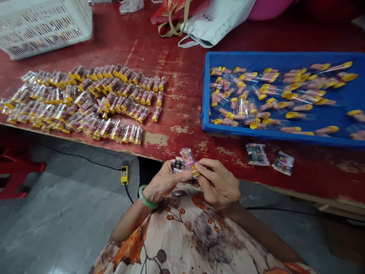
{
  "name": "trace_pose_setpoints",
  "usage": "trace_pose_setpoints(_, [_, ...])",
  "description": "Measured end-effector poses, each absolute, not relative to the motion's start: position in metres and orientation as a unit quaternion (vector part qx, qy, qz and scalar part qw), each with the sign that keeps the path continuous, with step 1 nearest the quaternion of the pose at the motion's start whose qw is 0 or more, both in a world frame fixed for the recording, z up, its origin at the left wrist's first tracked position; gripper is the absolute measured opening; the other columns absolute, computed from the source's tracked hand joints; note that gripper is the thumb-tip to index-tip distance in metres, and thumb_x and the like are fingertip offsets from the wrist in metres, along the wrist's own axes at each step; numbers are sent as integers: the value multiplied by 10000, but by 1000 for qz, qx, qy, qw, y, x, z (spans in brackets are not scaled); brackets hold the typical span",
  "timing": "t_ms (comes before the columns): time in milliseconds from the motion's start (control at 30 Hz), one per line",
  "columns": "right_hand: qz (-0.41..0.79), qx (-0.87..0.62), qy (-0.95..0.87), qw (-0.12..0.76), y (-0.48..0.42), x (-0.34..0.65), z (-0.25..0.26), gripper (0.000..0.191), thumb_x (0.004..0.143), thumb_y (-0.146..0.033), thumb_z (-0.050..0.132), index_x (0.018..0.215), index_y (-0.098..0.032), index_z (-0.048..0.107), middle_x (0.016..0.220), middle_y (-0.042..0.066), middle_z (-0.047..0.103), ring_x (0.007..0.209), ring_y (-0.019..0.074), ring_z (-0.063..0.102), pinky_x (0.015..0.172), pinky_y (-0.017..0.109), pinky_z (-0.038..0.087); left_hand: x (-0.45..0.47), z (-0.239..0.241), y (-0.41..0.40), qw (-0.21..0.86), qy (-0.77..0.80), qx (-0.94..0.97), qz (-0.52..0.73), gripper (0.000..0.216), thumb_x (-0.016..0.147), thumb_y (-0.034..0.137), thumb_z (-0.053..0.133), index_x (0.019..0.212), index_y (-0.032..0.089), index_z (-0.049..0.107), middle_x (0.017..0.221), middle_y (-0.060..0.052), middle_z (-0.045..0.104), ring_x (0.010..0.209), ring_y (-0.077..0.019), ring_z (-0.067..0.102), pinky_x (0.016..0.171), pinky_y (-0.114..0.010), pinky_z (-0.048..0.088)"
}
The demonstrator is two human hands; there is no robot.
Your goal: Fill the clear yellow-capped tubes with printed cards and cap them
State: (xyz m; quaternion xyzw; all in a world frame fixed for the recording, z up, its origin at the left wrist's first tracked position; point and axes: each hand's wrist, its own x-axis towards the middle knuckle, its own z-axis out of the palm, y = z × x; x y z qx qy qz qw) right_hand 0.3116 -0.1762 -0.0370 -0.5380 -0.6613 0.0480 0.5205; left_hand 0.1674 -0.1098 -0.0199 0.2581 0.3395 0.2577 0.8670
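Observation:
Both my hands are held together just below the table's front edge. My left hand [164, 182], with a green bangle on the wrist, pinches a small stack of printed label sleeves [178, 164]. My right hand [218, 182] grips a clear tube wrapped in a pink and yellow label [189, 161], touching the left hand's fingers. Many wrapped tubes [85, 101] lie in rows on the red table to the left. A blue tray [205, 114] at the right holds several unwrapped yellow-capped tubes [273, 97].
Two loose label sleeves [257, 154] [283, 163] lie on the worn red table [182, 121] in front of the tray. A white plastic basket [42, 26] stands at the back left, bags [211, 21] at the back centre. A yellow switch on a black cable [124, 174] and a red stool [17, 173] sit below.

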Motion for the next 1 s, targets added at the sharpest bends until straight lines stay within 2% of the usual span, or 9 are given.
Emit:
trace_pose_setpoints(367, [28, -533, -676, 508, -175, 311, -31, 435, 814, -72, 578, 1210, -249, 610, 1021, 83, 648, 884, 188, 649, 692, 301, 537, 166, -19, -109, 876, 338, 243, 243, 307, 542, 280, 878, 747, 126, 710, 693, -14, 658, 591, -102, 567, 611, -231, 471])
trace_pose_setpoints(433, [77, -527, -679, 505, -176, 316, -28, 437, 793, -91, 615, 1205, -234, 610, 1043, 89, 635, 883, 195, 639, 685, 306, 528, 164, -22, -107, 880, 324, 251, 240, 296, 566, 290, 867, 767, 131, 718, 701, -19, 670, 591, -106, 579, 621, -236, 474])
trace_pose_setpoints(533, [244, -517, -645, 508, -174, 326, -21, 388, 788, -156, 645, 1169, -223, 614, 1082, 97, 597, 770, 163, 594, 611, 292, 506, 160, -23, -103, 880, 308, 283, 224, 330, 594, 350, 848, 798, 122, 726, 715, -53, 689, 610, -143, 617, 643, -267, 488])
trace_pose_setpoints(600, [345, -509, -578, 537, -169, 333, -16, 321, 828, -222, 615, 1149, -218, 614, 1080, 97, 580, 700, 137, 549, 567, 281, 488, 159, -22, -100, 877, 306, 306, 208, 363, 599, 390, 839, 796, 107, 727, 721, -80, 694, 629, -169, 635, 656, -286, 494])
trace_pose_setpoints(667, [386, -496, -532, 567, -163, 336, -13, 295, 850, -271, 601, 1139, -213, 618, 1057, 95, 581, 680, 132, 534, 556, 281, 482, 158, -21, -98, 876, 304, 317, 200, 371, 601, 399, 836, 790, 99, 727, 725, -92, 694, 643, -176, 640, 667, -290, 497])
trace_pose_setpoints(733, [367, -485, -559, 564, -159, 335, -11, 316, 819, -260, 652, 1131, -215, 628, 1049, 91, 587, 675, 128, 532, 544, 272, 477, 159, -21, -98, 878, 301, 311, 207, 354, 608, 392, 833, 779, 103, 725, 704, -80, 687, 632, -167, 633, 655, -283, 498])
trace_pose_setpoints(800, [299, -484, -624, 536, -158, 331, -10, 344, 772, -186, 700, 1109, -225, 643, 1050, 84, 599, 699, 130, 554, 551, 261, 485, 159, -23, -99, 876, 305, 297, 225, 324, 608, 368, 838, 770, 114, 719, 676, -53, 673, 601, -144, 610, 627, -265, 490])
trace_pose_setpoints(900, [168, -492, -687, 508, -161, 323, -14, 361, 785, -102, 656, 1116, -244, 647, 1043, 77, 629, 834, 167, 623, 653, 281, 533, 159, -25, -101, 872, 318, 280, 243, 305, 581, 310, 858, 770, 122, 710, 683, -21, 665, 577, -109, 578, 609, -238, 472])
trace_pose_setpoints(1000, [93, -494, -709, 495, -165, 318, -23, 411, 811, -76, 610, 1182, -253, 623, 1092, 85, 636, 941, 185, 644, 740, 302, 555, 158, -24, -103, 875, 321, 267, 245, 306, 606, 303, 845, 807, 115, 711, 734, -27, 676, 623, -115, 590, 654, -249, 479])
